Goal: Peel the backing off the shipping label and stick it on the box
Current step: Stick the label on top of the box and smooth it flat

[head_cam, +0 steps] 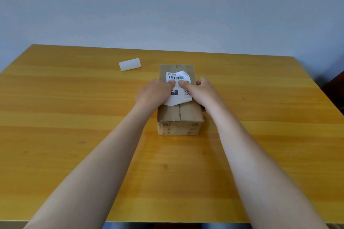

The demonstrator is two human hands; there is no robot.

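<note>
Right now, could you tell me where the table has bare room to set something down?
The yellow wooden table is bare left of the brown cardboard box, nearer than the white paper roll, and right of it. Both hands crowd the box top.

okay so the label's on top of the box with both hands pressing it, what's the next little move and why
Probably slide the right hand forward to press down the far right corner of the label. That corner curls up off the box, and the near edge also looks unstuck, while both hands, including the left hand, only pin the middle.
</note>
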